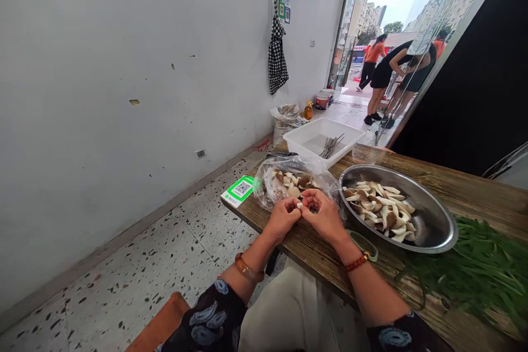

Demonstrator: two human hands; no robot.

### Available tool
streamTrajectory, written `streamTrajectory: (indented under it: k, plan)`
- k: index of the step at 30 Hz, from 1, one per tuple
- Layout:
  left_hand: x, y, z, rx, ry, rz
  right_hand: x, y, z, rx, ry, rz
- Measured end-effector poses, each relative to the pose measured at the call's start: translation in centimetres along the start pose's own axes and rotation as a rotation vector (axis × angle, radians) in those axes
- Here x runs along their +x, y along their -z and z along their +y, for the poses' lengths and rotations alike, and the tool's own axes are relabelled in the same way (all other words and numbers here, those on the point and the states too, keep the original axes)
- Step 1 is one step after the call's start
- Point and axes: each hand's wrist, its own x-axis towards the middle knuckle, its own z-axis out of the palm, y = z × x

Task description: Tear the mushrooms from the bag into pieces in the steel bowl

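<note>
Over the near edge of the wooden table, my left hand (284,218) and my right hand (324,216) meet fingertip to fingertip. Both are closed in a pinch on a small white piece of mushroom (300,205). Just behind them lies a clear plastic bag (264,179) holding mushrooms (293,189), some whole-looking with brown caps. To the right of my right hand, a steel bowl (437,214) holds many torn mushroom strips (381,206), white with brown edges.
A white plastic tub (299,140) with metal skewers (331,146) stands at the table's far end. Green leafy stalks (478,264) lie at the right. A QR code card (239,190) sits at the left corner. Beyond the glass door, people (390,66) stand or bend.
</note>
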Motion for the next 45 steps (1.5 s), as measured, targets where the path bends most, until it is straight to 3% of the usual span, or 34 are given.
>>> streamTrajectory:
  k: [7, 10, 14, 21, 30, 40, 45]
  plan:
    - [0.3, 0.2, -0.6, -0.086, 0.027, 0.061, 0.2, 0.3, 0.0, 0.138, -0.058, -0.037]
    - [0.4, 0.1, -0.8, -0.129, 0.021, 0.130, 0.1, 0.5, -0.3, 0.032, 0.008, -0.056]
    - [0.2, 0.0, -0.4, -0.133, 0.014, 0.112, -0.2, 0.5, -0.5, -0.180, 0.069, -0.022]
    - [-0.1, -0.1, 0.3, -0.138, -0.002, 0.084, -0.2, 0.4, 0.3, -0.120, 0.044, -0.003]
    - [0.3, -0.1, -0.7, -0.023, -0.032, 0.120, -0.7, -0.2, 0.1, -0.271, 0.083, 0.058]
    - [0.5, 0.2, -1.1, -0.108, 0.033, 0.071, -0.1, -0.1, 1.0, 0.099, -0.141, 0.028]
    - [0.4, 0.3, -0.5, -0.114, 0.026, 0.095, 0.0, 0.0, 1.0, 0.076, -0.101, -0.018]
